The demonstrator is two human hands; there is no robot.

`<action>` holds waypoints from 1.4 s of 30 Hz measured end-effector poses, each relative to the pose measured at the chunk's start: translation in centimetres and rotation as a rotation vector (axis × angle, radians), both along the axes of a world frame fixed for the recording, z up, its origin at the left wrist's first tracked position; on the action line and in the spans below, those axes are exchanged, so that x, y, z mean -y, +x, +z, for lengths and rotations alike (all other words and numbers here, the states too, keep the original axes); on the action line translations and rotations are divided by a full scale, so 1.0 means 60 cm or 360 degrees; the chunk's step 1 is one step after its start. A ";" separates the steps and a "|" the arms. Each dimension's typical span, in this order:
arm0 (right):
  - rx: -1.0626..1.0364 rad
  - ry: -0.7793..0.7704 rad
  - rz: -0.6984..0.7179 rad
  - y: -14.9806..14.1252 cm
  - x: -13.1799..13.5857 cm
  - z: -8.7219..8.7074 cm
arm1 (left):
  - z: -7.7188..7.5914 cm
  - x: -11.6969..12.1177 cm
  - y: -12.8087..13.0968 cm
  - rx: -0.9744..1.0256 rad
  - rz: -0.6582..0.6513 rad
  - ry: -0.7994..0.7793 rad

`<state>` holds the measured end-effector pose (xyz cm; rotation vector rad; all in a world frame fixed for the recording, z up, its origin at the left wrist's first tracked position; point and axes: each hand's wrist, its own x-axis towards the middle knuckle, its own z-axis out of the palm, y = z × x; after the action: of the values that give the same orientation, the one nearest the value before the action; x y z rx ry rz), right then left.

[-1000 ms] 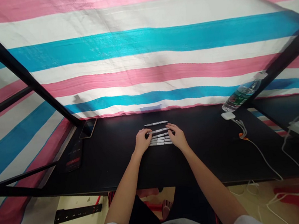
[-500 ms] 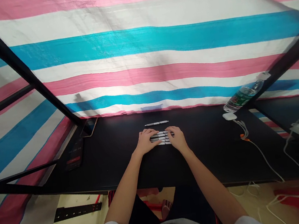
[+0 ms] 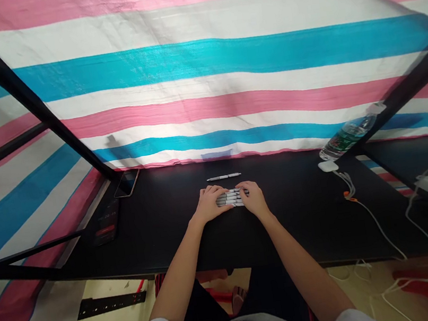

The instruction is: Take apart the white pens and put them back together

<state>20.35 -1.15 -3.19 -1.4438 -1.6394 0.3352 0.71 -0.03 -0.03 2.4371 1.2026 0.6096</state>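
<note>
Your left hand [image 3: 208, 204] has thumb and fingers apart, bracketing the pen row [image 3: 232, 198]'s left end on the black table [image 3: 233, 238]; your right hand [image 3: 254, 197] touches its right end, finger closure indeterminate. Beyond the row lies a single pen [image 3: 223, 177]; well right, a plastic bottle [image 3: 345, 139].

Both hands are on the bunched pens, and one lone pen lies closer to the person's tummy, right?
Not quite: the head view shows the lone pen beyond the bunched pens, nearer the striped sheet. The left hand and right hand are on them.
</note>
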 end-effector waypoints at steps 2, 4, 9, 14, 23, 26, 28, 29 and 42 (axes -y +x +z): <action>-0.0011 -0.0011 0.0003 0.000 0.000 0.000 | 0.001 0.001 0.001 0.0045 0.0009 -0.0013; -0.0033 -0.0014 -0.0002 0.001 0.000 0.000 | 0.000 -0.001 0.002 0.0160 0.0061 -0.0014; -0.0119 0.0036 -0.0077 0.006 -0.004 -0.003 | -0.017 -0.017 -0.002 0.0540 0.0423 0.0121; -0.0144 0.0019 -0.0150 0.012 -0.006 -0.007 | -0.033 -0.049 -0.024 0.0537 0.0511 0.0058; -0.0163 0.0013 -0.0220 0.009 -0.006 -0.008 | -0.030 -0.104 -0.018 0.0258 0.0619 0.0050; -0.0170 0.0014 -0.0212 0.009 -0.006 -0.007 | -0.032 -0.108 -0.011 0.0201 0.0660 0.0085; -0.0178 0.0019 -0.0206 0.009 -0.006 -0.006 | -0.032 -0.108 -0.012 0.0239 0.0646 0.0098; -0.0184 0.0020 -0.0209 0.009 -0.005 -0.005 | -0.031 -0.106 -0.013 0.0285 0.0634 0.0086; -0.1235 -0.0199 -0.0072 0.004 -0.002 0.027 | 0.006 -0.016 -0.005 0.1177 0.0303 -0.0325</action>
<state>20.57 -1.00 -1.54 -1.2119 -0.9632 0.8606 0.42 0.94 0.34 1.6838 1.0962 1.2326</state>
